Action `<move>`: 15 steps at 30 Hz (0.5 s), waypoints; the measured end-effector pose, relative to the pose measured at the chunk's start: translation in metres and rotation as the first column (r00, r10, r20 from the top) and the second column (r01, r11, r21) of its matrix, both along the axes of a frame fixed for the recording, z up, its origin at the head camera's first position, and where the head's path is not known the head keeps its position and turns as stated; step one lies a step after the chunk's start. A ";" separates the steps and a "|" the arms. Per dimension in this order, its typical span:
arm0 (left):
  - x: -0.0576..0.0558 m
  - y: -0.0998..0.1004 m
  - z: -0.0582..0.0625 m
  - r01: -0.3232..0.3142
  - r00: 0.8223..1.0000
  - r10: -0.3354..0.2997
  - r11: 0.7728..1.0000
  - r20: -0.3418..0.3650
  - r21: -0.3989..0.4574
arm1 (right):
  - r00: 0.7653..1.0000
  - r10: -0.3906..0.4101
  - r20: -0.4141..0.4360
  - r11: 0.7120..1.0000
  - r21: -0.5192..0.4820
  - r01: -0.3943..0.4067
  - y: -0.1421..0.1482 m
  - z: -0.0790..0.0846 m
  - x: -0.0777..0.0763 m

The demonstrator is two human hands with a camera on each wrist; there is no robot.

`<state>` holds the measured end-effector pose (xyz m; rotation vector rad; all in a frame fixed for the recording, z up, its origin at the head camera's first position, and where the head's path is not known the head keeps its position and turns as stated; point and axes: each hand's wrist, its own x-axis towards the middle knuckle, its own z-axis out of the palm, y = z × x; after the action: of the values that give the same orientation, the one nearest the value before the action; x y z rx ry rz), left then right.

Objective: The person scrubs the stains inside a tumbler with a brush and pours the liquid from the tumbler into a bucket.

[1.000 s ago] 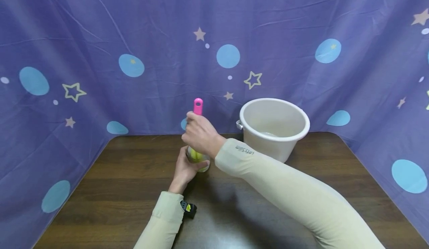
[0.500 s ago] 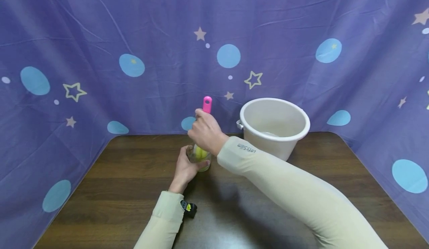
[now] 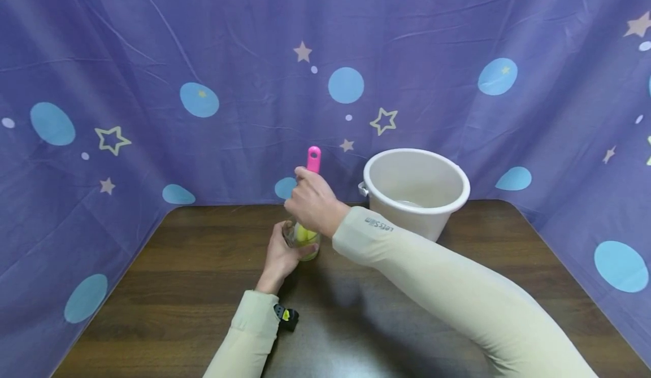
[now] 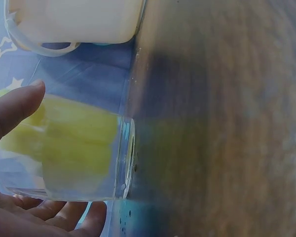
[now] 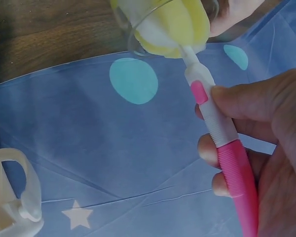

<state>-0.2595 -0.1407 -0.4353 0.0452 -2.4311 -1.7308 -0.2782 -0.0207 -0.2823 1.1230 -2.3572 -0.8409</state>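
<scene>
A clear drinking glass (image 4: 84, 185) stands on the table, and my left hand (image 3: 281, 255) grips it round the side, thumb on one side and fingers on the other. Inside the glass sits the yellow and white sponge head (image 5: 180, 22) of a bottle brush. My right hand (image 3: 314, 201) holds the brush's pink and white handle (image 5: 237, 173) from above, fingers curled round it, with the thumb near a pink button. The pink handle end (image 3: 314, 159) sticks up above the right hand, leaning slightly. In the head view the right hand hides the glass's rim.
A white bucket (image 3: 417, 211) with a side handle stands at the back right of the brown wooden table (image 3: 193, 287). Its bottom looks wet or shiny. A purple-blue curtain (image 3: 244, 84) with stars and dots hangs behind the table and along its sides.
My right hand and the brush handle have shifted slightly right and up since a second ago, mostly in the first half second. The left hand keeps its hold on the glass.
</scene>
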 end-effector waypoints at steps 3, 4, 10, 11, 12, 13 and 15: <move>0.001 -0.001 0.000 0.009 1.000 -0.008 1.000 -0.018 0.023 | 1.000 0.020 -0.001 1.000 0.022 -0.020 -0.004 0.002 0.004; 0.001 -0.002 -0.001 0.012 1.000 -0.011 1.000 -0.022 0.029 | 1.000 0.027 -0.003 0.999 0.032 -0.027 -0.006 0.002 0.005; 0.001 -0.004 -0.001 0.019 0.998 -0.019 1.000 -0.057 -0.007 | 0.996 0.066 -0.060 0.995 0.081 -0.061 -0.015 0.003 0.013; 0.001 -0.004 -0.001 0.019 0.998 -0.020 1.000 -0.062 -0.017 | 0.995 0.067 -0.070 0.994 0.085 -0.061 -0.016 0.002 0.013; 0.001 -0.004 -0.001 0.018 0.998 -0.020 1.000 -0.065 -0.025 | 0.995 0.065 -0.078 0.994 0.090 -0.058 -0.017 0.002 0.014; 0.001 -0.003 -0.001 0.018 0.998 -0.020 0.999 -0.066 -0.034 | 0.995 0.061 -0.083 0.994 0.092 -0.053 -0.017 0.002 0.015; 0.001 -0.003 -0.001 0.015 0.998 -0.017 0.999 -0.067 -0.036 | 0.995 0.048 -0.090 0.994 0.099 -0.039 -0.018 0.002 0.015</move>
<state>-0.2586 -0.1432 -0.4366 -0.0362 -2.4196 -1.6678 -0.2632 -0.0391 -0.2808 1.1446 -2.2299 -0.9802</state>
